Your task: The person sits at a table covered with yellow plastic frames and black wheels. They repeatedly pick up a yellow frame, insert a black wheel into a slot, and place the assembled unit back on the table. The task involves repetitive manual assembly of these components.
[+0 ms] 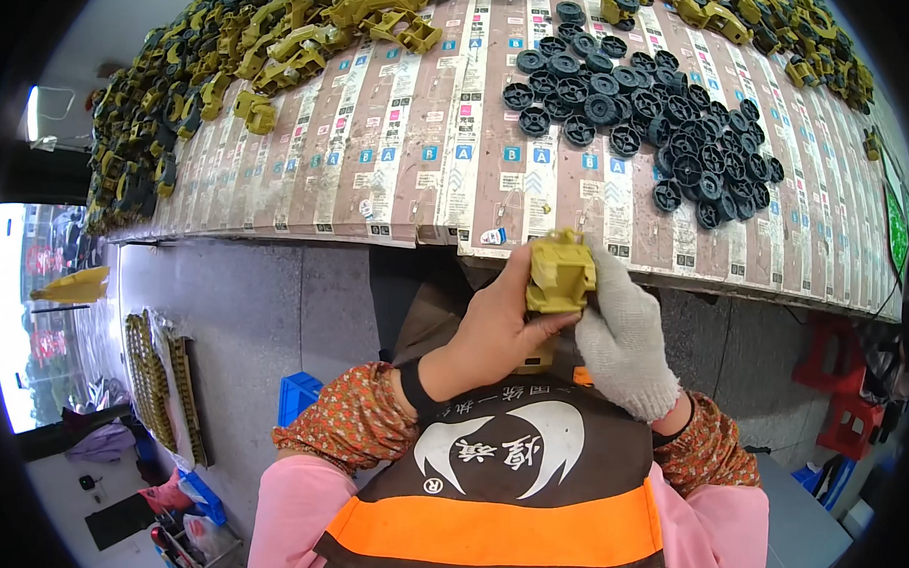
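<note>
Right at the grip, a yellow part point(558, 281) is held in front of the chest, just by the near edge of the table point(328, 179). It is clasped from the left by the bare left hand point(483, 330), fingers along its side, thumb pressed below its near end. Its right flank is covered by the right hand point(625, 340), which is wrapped in a pale knitted glove; the fingertips there are partly hidden, so whether it is closed on the part cannot be told.

Just below the grip, another yellow piece point(535, 363) is glimpsed, mostly blocked by the left hand. Nearer the body, a brown apron point(609, 460) with an orange band is worn over pink clothing.

Beyond the grip, over to the right, black wheels point(601, 110) are spread across the table in a loose cluster. Well off to the left, yellow and dark parts are heaped in a big pile point(282, 53); a smaller heap point(744, 19) is seen at far right. Below table level, red stools point(850, 423) are set well right of the grip, a blue crate point(297, 394) left of it.
</note>
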### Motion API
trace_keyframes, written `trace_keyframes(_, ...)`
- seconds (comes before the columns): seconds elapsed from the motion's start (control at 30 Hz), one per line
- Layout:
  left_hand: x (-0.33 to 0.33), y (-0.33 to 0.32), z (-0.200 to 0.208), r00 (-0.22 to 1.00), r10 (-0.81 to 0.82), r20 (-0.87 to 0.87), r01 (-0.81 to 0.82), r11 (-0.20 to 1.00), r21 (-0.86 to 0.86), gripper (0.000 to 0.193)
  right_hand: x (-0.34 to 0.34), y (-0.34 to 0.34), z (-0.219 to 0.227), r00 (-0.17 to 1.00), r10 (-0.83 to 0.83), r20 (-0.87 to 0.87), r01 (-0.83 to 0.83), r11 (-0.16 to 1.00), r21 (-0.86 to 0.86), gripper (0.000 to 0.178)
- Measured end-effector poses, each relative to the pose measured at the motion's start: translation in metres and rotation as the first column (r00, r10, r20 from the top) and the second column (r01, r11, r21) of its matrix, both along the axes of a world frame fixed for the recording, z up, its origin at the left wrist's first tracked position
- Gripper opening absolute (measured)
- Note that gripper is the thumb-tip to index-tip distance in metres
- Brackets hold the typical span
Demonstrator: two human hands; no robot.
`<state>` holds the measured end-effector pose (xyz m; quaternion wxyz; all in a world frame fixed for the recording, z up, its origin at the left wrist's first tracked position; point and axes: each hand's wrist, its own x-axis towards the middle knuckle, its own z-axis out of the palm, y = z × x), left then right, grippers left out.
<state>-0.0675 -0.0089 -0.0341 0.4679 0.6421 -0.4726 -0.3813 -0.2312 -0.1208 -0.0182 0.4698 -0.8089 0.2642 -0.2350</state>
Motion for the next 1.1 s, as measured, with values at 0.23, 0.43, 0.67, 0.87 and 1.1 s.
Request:
trace_keyframes(0.23,-0.001,-0.004,0.001,0.993,-0.063,0.104,0.059,0.997,0.040,0.079,-0.002,-0.007,0.015,1.000,0.016,-0.017,-0.016,1.000,-0.007,0.064)
trace_keyframes(0.43,0.010,-0.018,0.008,0.987,-0.128,-0.094,0.133,0.990,0.046,0.079,0.000,-0.039,0.039,0.979,0.026,-0.203,-0.026,1.000,0.001,0.036)
trace_keyframes(0.67,0.028,-0.022,0.013,0.793,0.178,-0.583,-0.097,0.981,0.168,0.071,-0.002,-0.123,0.027,0.892,-0.320,-0.319,-0.081,0.581,-0.810,0.030)
trace_keyframes(0.87,0.037,-0.013,0.009,0.709,0.247,-0.661,-0.143,0.968,0.208,0.058,-0.001,-0.131,0.021,0.845,-0.277,-0.458,-0.264,0.530,-0.806,0.022)
trace_keyframes(1.1,0.031,-0.016,0.011,0.465,0.255,-0.848,-0.261,0.955,0.143,0.041,-0.010,-0.111,0.017,0.865,-0.237,-0.442,-0.220,0.613,-0.759,0.023)
